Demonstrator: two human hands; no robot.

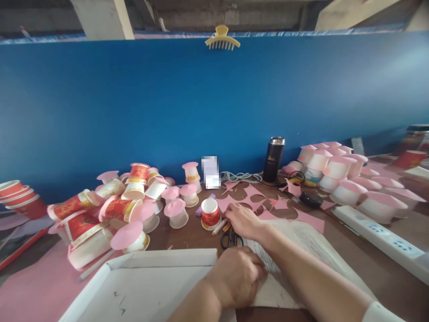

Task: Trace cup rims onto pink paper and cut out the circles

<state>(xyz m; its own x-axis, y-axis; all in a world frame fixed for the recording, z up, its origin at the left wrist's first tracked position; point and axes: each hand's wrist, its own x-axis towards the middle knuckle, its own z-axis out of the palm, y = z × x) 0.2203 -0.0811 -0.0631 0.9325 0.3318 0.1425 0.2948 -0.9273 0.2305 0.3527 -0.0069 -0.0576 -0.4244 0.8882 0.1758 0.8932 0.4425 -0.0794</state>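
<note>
My right hand (244, 221) reaches forward over the brown table, fingers on a pen or marker (219, 227) beside a red-and-white paper cup (210, 213) and just above black-handled scissors (230, 239). My left hand (237, 276) rests closed near the front, on the edge of an open printed book (308, 243), next to a white shallow box (144, 286). Whether it grips anything is hidden. Pink paper scraps (254, 199) lie beyond the right hand.
A heap of red cups and pink-lidded white cups (124, 210) fills the left. More pink-topped cups (338, 172) stand at right, with a black flask (274, 159), a white power strip (382, 237) and a blue wall (201, 103) behind.
</note>
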